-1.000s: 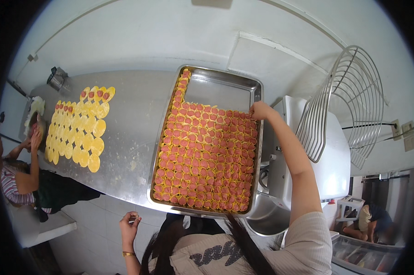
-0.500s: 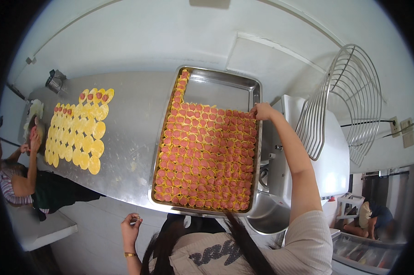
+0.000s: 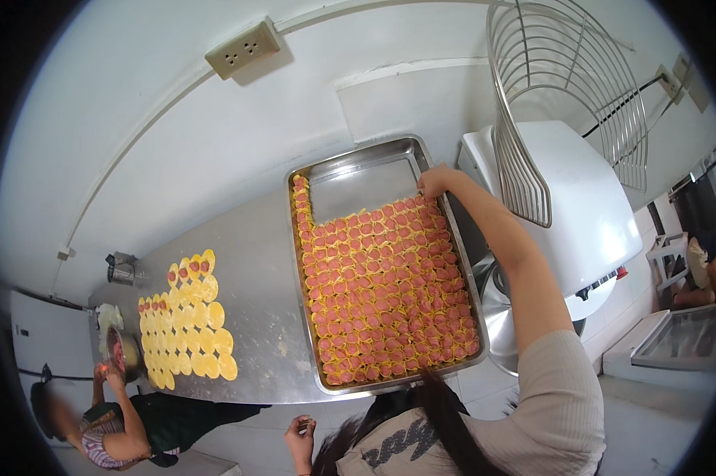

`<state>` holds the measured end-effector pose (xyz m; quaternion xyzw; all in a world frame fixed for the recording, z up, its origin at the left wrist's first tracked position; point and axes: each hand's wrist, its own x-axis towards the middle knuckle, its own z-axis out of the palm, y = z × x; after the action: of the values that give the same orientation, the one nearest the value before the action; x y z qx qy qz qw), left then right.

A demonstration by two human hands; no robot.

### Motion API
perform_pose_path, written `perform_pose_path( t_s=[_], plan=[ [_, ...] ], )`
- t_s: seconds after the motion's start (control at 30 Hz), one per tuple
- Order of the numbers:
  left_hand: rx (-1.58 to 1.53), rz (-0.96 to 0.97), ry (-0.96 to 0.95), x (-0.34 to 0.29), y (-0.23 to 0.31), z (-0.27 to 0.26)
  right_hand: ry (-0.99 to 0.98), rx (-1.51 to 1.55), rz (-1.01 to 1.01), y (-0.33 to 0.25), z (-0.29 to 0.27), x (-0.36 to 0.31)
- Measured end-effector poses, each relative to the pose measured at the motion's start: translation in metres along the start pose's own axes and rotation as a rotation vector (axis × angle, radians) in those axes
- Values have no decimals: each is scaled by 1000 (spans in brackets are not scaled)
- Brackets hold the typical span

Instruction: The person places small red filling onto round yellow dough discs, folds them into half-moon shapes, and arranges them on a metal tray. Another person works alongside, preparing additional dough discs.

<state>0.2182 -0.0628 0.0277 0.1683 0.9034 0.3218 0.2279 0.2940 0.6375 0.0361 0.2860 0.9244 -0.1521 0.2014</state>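
So, we start with the dumplings (image 3: pixel 385 293), packed in neat rows in a big metal tray (image 3: pixel 362 190) on the tabletop (image 3: pixel 262 270), with a bare patch at the far end. Each is a round pink lump in a crinkly yellow skin. We guess each one is light, soft, a bit sticky and easy to squash, so a gentle pinch round the sides suits it. The tray looks stiff, smooth and likely heavy; we would take its rim on two sides. The right hand (image 3: pixel 433 182) bends over the right end of the far row; its fingertips are partly hidden, so we cannot tell if its grip pinches anything. The left hand (image 3: pixel 299 444) hangs off the near edge, fingers curled; we cannot tell if its grip holds something. To the left lie flat yellow skins (image 3: pixel 183 337), thin and floppy-looking, some with pink dabs (image 3: pixel 184 273). On the right stands a smooth white machine (image 3: pixel 564 214) with a wire guard (image 3: pixel 516 159).
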Motion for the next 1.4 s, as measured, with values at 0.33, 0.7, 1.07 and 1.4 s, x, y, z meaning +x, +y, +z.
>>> perform_pose_path(
  t_s=[0.33, 0.7, 1.07, 1.4],
  plan=[
    [50, 69, -12, 26, 7, -15, -59, -32, 31, 2, 9, 4],
    [66, 42, 18, 27, 4, -16, -55, -65, -10, 5, 16, 21],
    [-264, 80, -61, 90, 14, -27, 209, 441, -279, -127, 19, 74],
    [-377, 213, -272, 204, -36, -75, 224, 221, -89, -214, 38, 87]
  ],
)
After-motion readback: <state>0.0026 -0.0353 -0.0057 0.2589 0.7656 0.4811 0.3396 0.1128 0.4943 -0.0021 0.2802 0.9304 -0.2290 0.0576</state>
